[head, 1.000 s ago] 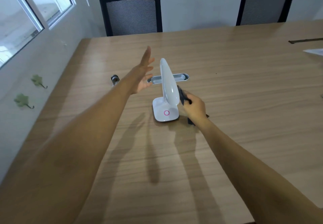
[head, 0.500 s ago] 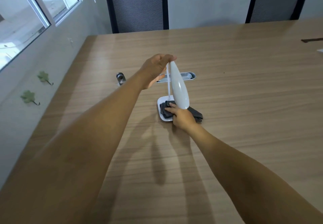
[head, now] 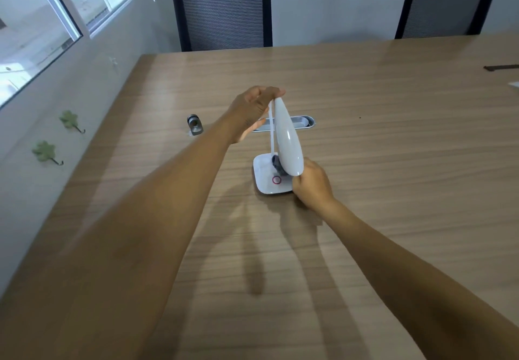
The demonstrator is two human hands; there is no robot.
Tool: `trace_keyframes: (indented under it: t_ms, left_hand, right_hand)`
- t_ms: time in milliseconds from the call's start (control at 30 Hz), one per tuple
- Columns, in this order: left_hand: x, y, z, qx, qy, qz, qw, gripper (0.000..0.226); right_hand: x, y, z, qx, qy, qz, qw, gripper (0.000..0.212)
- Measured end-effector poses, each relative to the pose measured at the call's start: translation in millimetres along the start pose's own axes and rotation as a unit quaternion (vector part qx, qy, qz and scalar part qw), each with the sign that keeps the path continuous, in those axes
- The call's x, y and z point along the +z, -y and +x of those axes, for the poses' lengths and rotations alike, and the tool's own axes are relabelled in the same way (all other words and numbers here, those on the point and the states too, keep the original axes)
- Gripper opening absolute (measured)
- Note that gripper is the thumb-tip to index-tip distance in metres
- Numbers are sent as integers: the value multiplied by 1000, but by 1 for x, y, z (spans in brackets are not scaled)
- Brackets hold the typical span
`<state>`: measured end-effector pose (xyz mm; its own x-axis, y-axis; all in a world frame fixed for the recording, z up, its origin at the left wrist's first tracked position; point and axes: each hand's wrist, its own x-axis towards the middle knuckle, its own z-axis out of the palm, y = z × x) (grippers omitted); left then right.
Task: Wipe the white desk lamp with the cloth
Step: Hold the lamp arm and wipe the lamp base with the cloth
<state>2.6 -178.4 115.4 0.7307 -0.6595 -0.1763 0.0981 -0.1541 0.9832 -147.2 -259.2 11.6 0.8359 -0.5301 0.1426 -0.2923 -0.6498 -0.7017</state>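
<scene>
The white desk lamp stands on the wooden table, its long head tilted down over a square base with a pink ring. My left hand pinches the top of the lamp where the head meets the thin stem. My right hand sits at the right edge of the base, under the tip of the lamp head, closed around the dark grey cloth. Only a small bunch of the cloth shows on the base; the rest is hidden behind the lamp head and my hand.
A small metal cylinder lies left of the lamp. A grey cable slot is set in the table behind it. Two black mesh chairs stand at the far edge. The wall and window are on the left.
My left hand went from open beside the lamp to gripping its top. My right hand slid the cloth across the base, from its front toward its right side.
</scene>
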Motion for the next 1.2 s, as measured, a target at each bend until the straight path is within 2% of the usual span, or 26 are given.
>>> trace_keyframes:
  t_ms: [67, 133, 200, 233, 367, 567, 600, 700, 800, 933, 1067, 1200]
  left_hand:
    - [1, 0, -1, 2, 3, 8, 1000, 22]
    - [0, 0, -1, 2, 5, 14, 1000, 24]
    - [-2, -1, -1, 0, 11, 20, 1000, 23]
    - [-2, -1, 0, 1, 14, 22, 1000, 22]
    - [-1, 2, 2, 8, 8, 16, 1000, 24]
    - [2, 2, 3, 13, -1, 20, 1000, 27]
    - [2, 1, 3, 12, -1, 20, 1000, 28]
    - [1, 0, 2, 11, 4, 25, 1000, 28]
    - [1, 0, 2, 8, 9, 30, 999, 30]
    - [0, 0, 1, 11, 13, 43, 999, 39]
    - [2, -2, -2, 18, 9, 53, 998, 51]
    - [5, -2, -2, 28, -1, 53, 998, 51]
  right_hand:
    - [1, 7, 14, 35, 47, 9, 998, 25]
    - [12, 6, 23, 47, 141, -11, 989, 25]
    - [29, -5, 28, 50, 207, -66, 975, 47]
    - [33, -9, 27, 48, 213, -82, 972, 57]
    - [36, -24, 8, -40, 197, -91, 975, 59]
    - [36, -42, -14, -65, 188, -113, 974, 54]
    - [35, -44, -12, -63, 167, -101, 979, 53]
    - [28, -45, 2, 12, 80, -63, 995, 49]
    - [20, -19, 15, 54, 27, -37, 998, 32]
    - [24, 2, 17, 112, 124, -63, 984, 40]
    - [29, -15, 9, 85, 168, -115, 975, 51]
    - [34, -45, -6, 11, 147, -219, 965, 64]
